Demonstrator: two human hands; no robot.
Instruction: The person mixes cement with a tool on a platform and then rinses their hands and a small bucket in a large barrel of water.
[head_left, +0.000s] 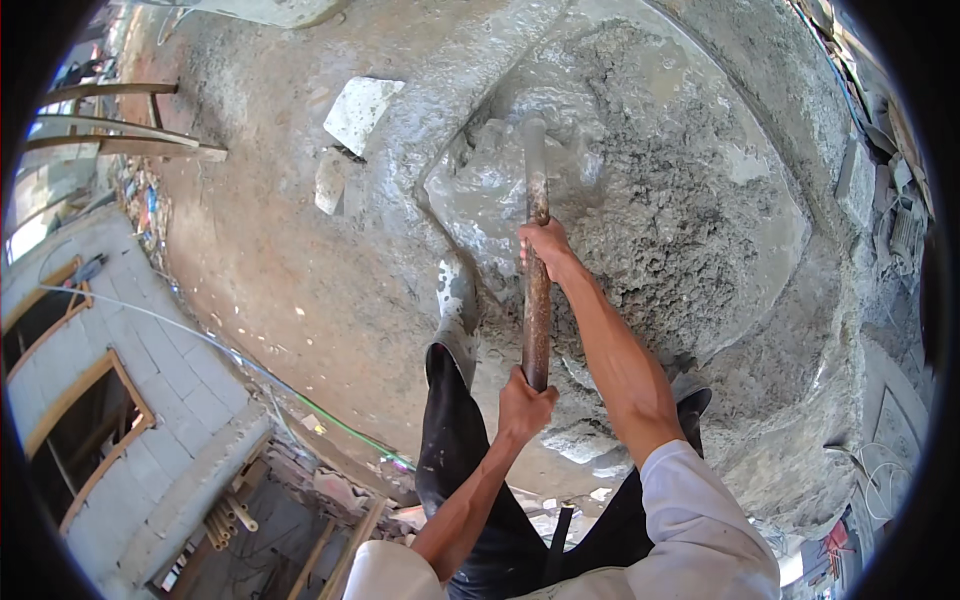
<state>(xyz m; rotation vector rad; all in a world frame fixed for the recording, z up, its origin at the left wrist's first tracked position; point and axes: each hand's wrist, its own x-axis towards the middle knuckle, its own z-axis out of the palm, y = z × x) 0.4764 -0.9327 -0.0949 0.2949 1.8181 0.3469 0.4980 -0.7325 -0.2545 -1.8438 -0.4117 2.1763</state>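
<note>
Both my hands grip the long brown handle (537, 300) of a mixing tool. My right hand (547, 244) is wrapped around it at mid-length, while my left hand (526, 405) holds its near end. The far end of the handle is grey with wet cement and blurred. Its head is sunk in the mix and cannot be made out. Wet grey concrete (675, 225) spreads around it, soupy on the left and lumpy on the right. My left boot (456, 315), splashed with cement, stands at the left edge of the mix; my right boot (691, 390) is partly hidden behind my forearm.
Two pale broken blocks (363, 112) lie on the ground left of the mix. Farther left are a wooden frame (142, 142) and a grey block wall (172, 330) with window openings. A hose (300, 394) runs along the ground at lower left. Rubble (892, 195) lines the right edge.
</note>
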